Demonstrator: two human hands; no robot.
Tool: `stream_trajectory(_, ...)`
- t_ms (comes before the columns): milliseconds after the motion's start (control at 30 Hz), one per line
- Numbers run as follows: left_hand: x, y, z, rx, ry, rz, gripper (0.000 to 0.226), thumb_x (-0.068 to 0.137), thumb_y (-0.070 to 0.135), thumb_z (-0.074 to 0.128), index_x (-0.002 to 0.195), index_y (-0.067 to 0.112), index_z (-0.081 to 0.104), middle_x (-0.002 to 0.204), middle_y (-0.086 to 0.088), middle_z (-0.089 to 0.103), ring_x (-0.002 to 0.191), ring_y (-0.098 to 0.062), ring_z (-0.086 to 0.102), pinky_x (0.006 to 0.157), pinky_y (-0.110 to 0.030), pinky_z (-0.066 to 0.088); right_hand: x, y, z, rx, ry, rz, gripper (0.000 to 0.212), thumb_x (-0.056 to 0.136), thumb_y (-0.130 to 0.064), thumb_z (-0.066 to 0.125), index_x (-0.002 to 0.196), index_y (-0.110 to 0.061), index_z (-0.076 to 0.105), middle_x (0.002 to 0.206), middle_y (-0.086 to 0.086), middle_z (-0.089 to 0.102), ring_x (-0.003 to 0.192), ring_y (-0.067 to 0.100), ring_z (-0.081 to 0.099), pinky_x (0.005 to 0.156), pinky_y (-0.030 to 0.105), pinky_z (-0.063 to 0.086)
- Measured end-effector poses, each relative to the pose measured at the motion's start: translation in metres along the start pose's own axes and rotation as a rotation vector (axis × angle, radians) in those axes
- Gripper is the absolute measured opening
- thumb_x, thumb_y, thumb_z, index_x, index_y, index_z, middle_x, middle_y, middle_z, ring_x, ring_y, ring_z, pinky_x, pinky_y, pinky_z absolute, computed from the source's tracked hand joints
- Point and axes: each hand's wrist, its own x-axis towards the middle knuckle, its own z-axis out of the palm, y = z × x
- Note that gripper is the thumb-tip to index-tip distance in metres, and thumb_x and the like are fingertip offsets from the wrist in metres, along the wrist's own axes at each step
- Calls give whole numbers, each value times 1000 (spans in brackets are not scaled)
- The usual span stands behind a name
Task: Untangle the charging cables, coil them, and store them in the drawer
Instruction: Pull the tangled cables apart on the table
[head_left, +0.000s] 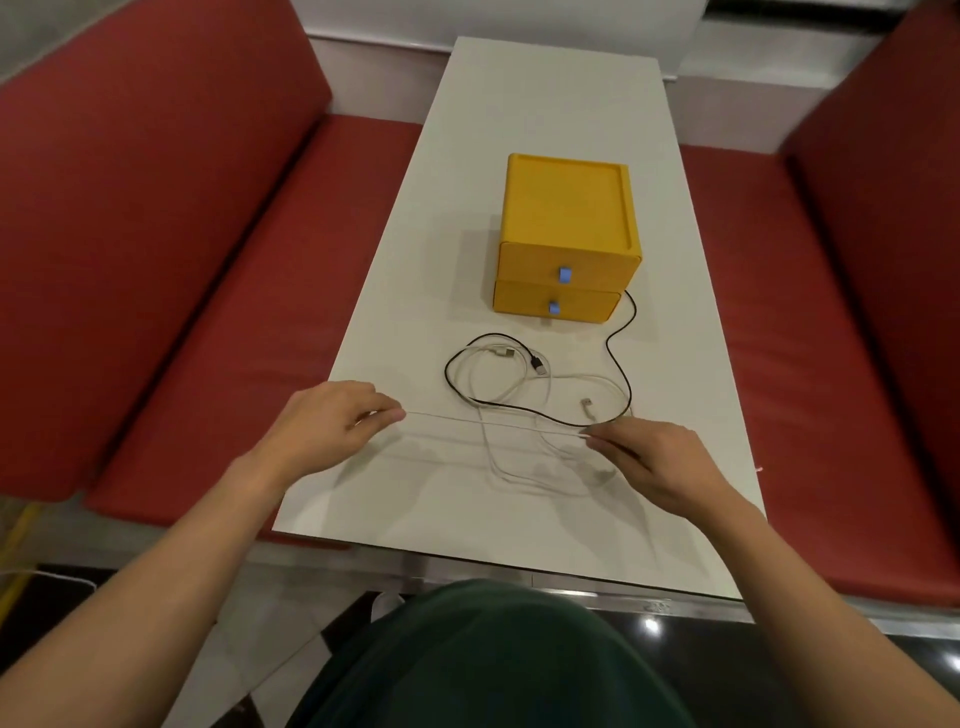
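Note:
A white charging cable is stretched taut between my two hands above the white table. My left hand pinches one part of it and my right hand pinches another. More white cable lies in loops on the table, tangled with a black cable that curls past the yellow drawer unit. The unit has two drawers with blue handles, both shut.
Red cushioned benches run along both sides of the narrow table. The drawer unit stands mid-table, just beyond the cables. My green-clad lap is at the table's near edge.

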Motion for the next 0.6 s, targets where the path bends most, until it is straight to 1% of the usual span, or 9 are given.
stream_trajectory(67, -5, -7, 0, 9, -27, -21, 43, 99, 66, 40, 114, 44, 74, 76, 14, 60, 76, -5, 58, 61, -28, 42, -10, 9, 1, -35, 21, -6, 41, 101, -61, 37, 118, -44, 70, 104, -24, 73, 91, 8, 71, 64, 31, 54)
stream_trajectory(133, -9, -15, -2, -93, -44, -81, 44, 96, 71, 43, 110, 44, 76, 78, 16, 66, 78, -5, 62, 66, -32, 47, -14, 17, -1, -45, 48, 25, 42, 101, -63, 37, 115, -45, 72, 97, -24, 73, 86, 10, 72, 62, 30, 52)
stream_trajectory(200, -11, -22, -5, -250, -55, -126, 43, 89, 76, 46, 100, 49, 76, 82, 21, 71, 79, -4, 66, 71, -36, 53, -11, 24, -5, -36, 62, 74, 42, 101, -64, 39, 112, -44, 74, 93, -23, 73, 85, 13, 71, 63, 31, 51)
stream_trajectory(267, -8, -19, -9, -280, -71, -138, 30, 88, 74, 51, 95, 55, 73, 80, 20, 72, 76, -5, 66, 72, -38, 55, -5, 28, -9, -33, 53, 117, 34, 99, -60, 46, 111, -45, 74, 94, -23, 73, 88, 13, 70, 65, 31, 50)
stream_trajectory(333, -2, -14, -14, -263, -52, -166, 16, 94, 60, 61, 91, 52, 75, 71, 21, 68, 69, -5, 62, 66, -35, 51, 1, 28, -13, -14, 48, 143, 27, 100, -54, 53, 111, -45, 74, 99, -25, 74, 91, 10, 69, 67, 30, 49)
stream_trajectory(400, 4, -12, -19, -212, -20, -215, 17, 96, 52, 64, 91, 43, 78, 60, 22, 62, 63, -3, 58, 60, -29, 41, 6, 27, -18, 1, 34, 142, 26, 100, -52, 54, 112, -44, 75, 102, -27, 74, 92, 8, 69, 69, 30, 47)
stream_trajectory(467, 8, -10, -23, -147, 9, -266, 24, 97, 53, 63, 93, 37, 80, 54, 16, 60, 64, -1, 57, 58, -26, 37, 11, 26, -20, 5, 16, 127, 26, 100, -54, 53, 113, -45, 74, 100, -28, 73, 92, 9, 68, 67, 29, 45)
stream_trajectory(533, 10, -5, -23, -84, 28, -297, 29, 97, 56, 60, 94, 36, 80, 59, 13, 62, 69, -1, 57, 58, -26, 36, 12, 27, -19, 7, -8, 129, 27, 100, -55, 52, 113, -46, 74, 99, -30, 73, 91, 7, 67, 65, 27, 41)
stream_trajectory(600, 9, 0, -23, -62, 14, -324, 33, 95, 60, 58, 89, 35, 78, 59, 13, 60, 69, -2, 56, 58, -27, 35, 8, 31, -14, 18, -18, 138, 27, 99, -56, 52, 111, -47, 74, 96, -31, 72, 90, 6, 67, 65, 27, 42)
